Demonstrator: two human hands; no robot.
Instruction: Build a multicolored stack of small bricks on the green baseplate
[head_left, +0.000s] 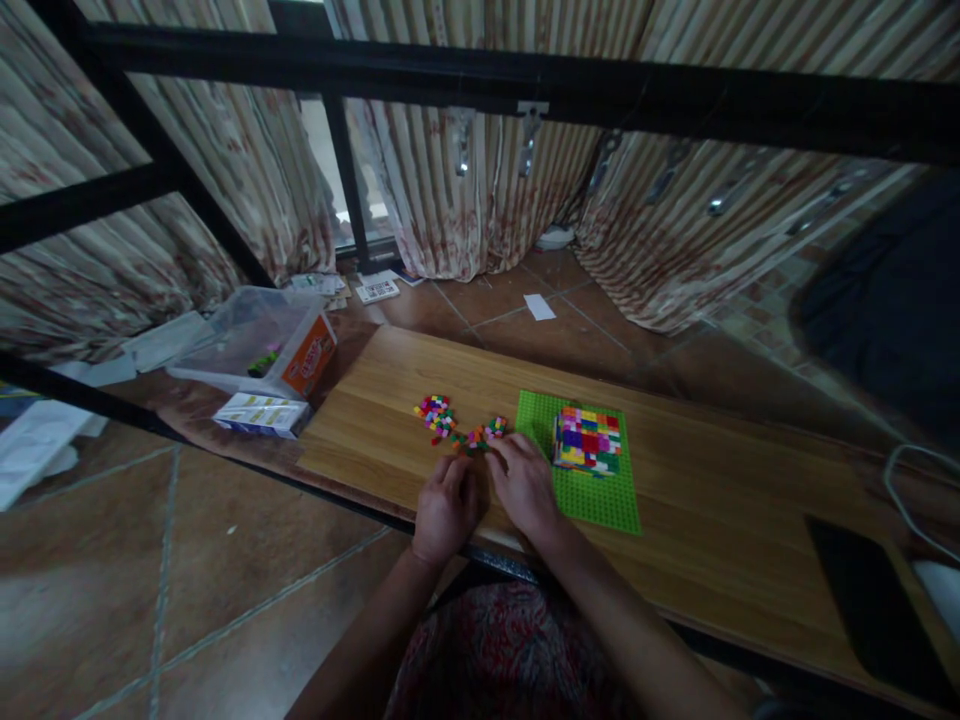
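My left hand point(448, 510) rests at the near edge of the wooden tabletop, its fingers curled in; whatever it may hold is hidden. Beside it, my right hand point(523, 482) reaches to the small pile of colourful toy bricks point(478, 437), fingers bent and close together at the bricks' near side. Whether a brick is between those fingertips cannot be made out. Farther left lies a larger loose heap of toy bricks point(436, 413). To the right of my right hand, a multicoloured block built of bricks point(589, 440) stands on a green baseplate point(596, 512).
A clear plastic bin point(247, 335) with an orange label and a white-and-blue box point(262, 414) are off the table's left end. A black flat object point(874, 600) lies at the right end. Dark metal bars point(480, 80) cross above the table point(712, 500), before striped curtains.
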